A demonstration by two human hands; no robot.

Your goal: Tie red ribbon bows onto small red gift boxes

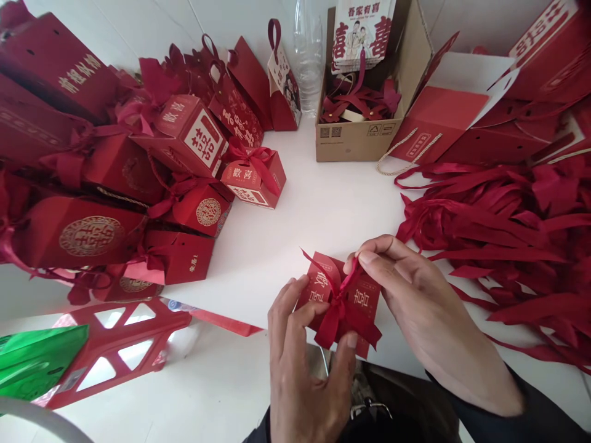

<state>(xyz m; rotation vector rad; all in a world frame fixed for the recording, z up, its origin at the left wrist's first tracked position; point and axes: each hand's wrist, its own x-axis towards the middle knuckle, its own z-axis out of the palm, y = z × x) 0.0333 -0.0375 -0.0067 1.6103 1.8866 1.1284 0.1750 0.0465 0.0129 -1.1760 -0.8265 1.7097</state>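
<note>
A small red box [369, 292] with gold characters is at the table's front edge, tied on top with a dark red ribbon bow [340, 298]. My left hand [307, 363] holds the box from its left and front, fingers along the side and thumb near the bow's lower tails. Pinched between the thumb and fingers of my right hand [406, 289] is an upper loop of the ribbon, at the box's back right. A thin ribbon end sticks out at the box's upper left. The underside of the box is hidden.
Finished-looking red gift boxes [92, 237] crowd the left side, with one small bowed box [256, 178] at their edge. A cardboard carton [357, 141] and a clear bottle [308, 55] stand at the back. Loose red ribbons [508, 227] heap on the right. A red stool [124, 344] is lower left.
</note>
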